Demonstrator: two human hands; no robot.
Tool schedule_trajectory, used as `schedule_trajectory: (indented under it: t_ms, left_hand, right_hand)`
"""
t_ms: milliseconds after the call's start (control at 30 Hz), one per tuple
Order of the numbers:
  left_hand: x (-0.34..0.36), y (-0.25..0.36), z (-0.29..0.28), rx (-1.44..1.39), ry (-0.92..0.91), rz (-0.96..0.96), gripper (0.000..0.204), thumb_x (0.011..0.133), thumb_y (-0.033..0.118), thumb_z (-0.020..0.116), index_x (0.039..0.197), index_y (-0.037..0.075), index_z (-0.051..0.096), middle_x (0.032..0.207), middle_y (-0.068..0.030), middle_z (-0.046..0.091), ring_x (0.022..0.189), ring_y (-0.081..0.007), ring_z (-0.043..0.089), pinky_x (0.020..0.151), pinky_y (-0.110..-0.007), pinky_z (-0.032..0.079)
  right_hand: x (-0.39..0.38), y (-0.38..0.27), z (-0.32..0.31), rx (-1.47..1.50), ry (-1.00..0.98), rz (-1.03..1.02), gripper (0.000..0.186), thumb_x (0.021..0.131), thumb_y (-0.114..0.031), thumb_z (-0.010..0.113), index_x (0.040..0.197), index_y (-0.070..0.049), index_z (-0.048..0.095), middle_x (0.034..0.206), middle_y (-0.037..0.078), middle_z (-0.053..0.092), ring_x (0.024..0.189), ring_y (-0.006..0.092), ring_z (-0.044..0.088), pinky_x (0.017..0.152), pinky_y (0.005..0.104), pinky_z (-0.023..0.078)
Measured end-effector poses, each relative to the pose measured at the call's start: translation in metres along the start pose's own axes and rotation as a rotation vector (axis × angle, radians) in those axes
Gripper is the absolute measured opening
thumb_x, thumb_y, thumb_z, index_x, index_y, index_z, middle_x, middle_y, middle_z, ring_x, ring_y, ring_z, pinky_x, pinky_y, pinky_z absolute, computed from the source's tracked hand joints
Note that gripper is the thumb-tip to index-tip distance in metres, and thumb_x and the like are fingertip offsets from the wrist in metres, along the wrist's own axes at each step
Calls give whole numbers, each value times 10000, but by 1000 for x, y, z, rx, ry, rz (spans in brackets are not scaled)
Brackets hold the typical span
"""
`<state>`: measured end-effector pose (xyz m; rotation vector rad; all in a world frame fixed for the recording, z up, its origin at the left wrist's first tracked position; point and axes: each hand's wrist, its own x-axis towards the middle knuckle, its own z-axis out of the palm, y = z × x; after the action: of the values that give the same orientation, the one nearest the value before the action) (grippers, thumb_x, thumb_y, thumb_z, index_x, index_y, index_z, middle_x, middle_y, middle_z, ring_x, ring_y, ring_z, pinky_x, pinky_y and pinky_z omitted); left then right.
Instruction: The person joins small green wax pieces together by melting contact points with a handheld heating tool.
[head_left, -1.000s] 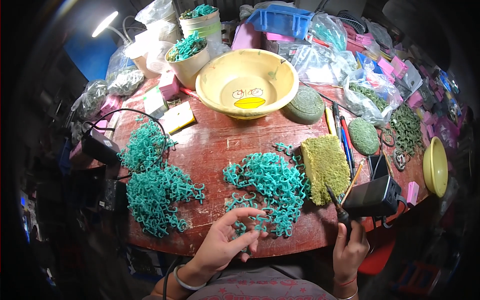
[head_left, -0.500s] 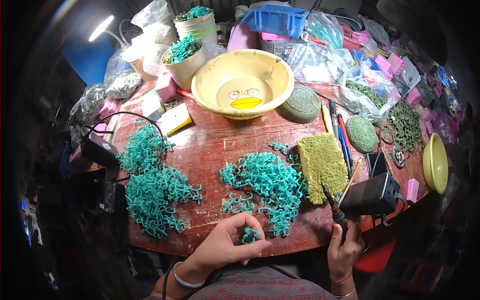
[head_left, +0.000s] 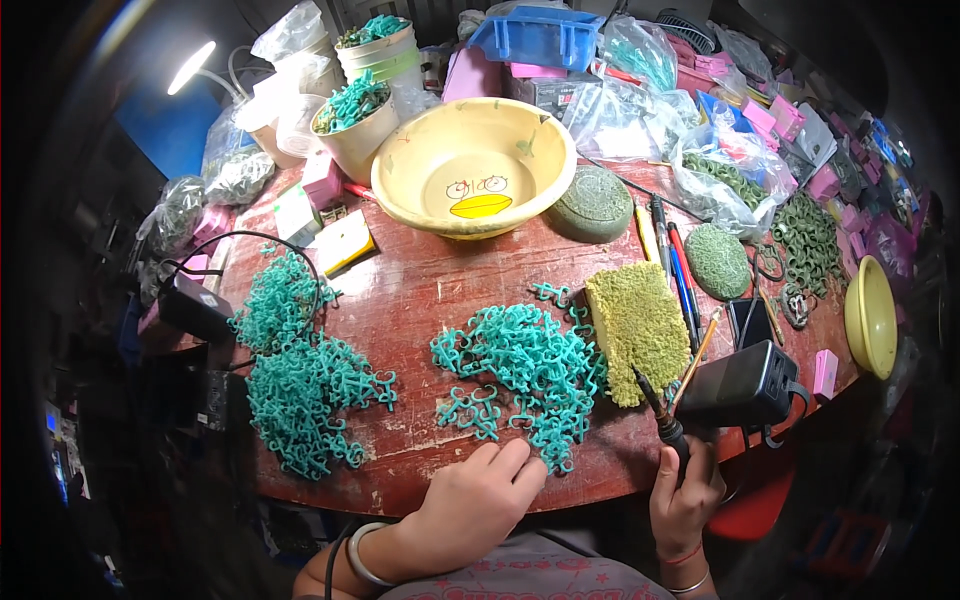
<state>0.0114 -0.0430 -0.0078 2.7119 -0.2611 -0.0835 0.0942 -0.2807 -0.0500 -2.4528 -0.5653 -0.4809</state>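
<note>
My left hand (head_left: 478,502) is back-up at the table's near edge, its fingers curled down against the lower end of the middle pile of small teal hook-shaped pieces (head_left: 520,350). Its palm and whatever the fingers hold are hidden. In my right hand (head_left: 684,500) is a black-handled soldering iron (head_left: 669,430), gripped upright with its metal tip slanting up to the left. That tip is over the lower right part of a rough yellow-green block (head_left: 640,335), whether touching it I cannot tell. Another teal heap (head_left: 305,400) spreads at the left.
A large yellow basin (head_left: 470,120) stands at the back middle, with a bucket of teal pieces (head_left: 350,107) beside it. Round green stones (head_left: 590,205), pens (head_left: 684,285) and a black box with a handle (head_left: 733,385) lie right. A black cable (head_left: 240,234) arcs over the left heap.
My left hand has turned palm-down and reached forward to the middle pile; the teal piece that showed in its pinch is out of sight. My right hand stays nearly in place with the soldering iron.
</note>
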Motion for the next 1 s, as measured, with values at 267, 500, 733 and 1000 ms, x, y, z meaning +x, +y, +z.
schedule_trajectory:
  t_ms: [267,500,733,1000]
  left_hand:
    - [-8,-26,-1,-750,211,-20,131,825,9,670,949,24,631,882,-87,664,741,-159,670,563,-261,502]
    - [-12,-33,0,-1746,238,-543,144,909,10,662,980,43,542,1002,-185,670,770,-128,663,504,-200,497]
    - [-11,-27,-3,-1760,180,-568,217,895,-12,672,1054,38,533,999,-175,671,770,-124,662,500,-185,493]
    - [-14,-20,-4,-1755,181,-622,382,863,-48,695,1188,35,512,935,-87,616,747,-137,664,472,-194,496]
  right_hand:
    - [1,-3,0,13,4,-4,225,938,-182,645,990,31,596,790,185,561,635,400,584,537,430,460]
    - [2,-2,0,-1,3,-9,220,937,-176,643,996,30,594,792,184,561,648,402,586,549,432,462]
    - [1,-2,-6,48,-32,18,223,935,-166,648,989,44,598,788,193,568,659,403,593,561,426,471]
    - [5,-6,-12,-115,-39,13,218,927,-146,657,969,61,601,780,205,590,651,412,581,567,433,464]
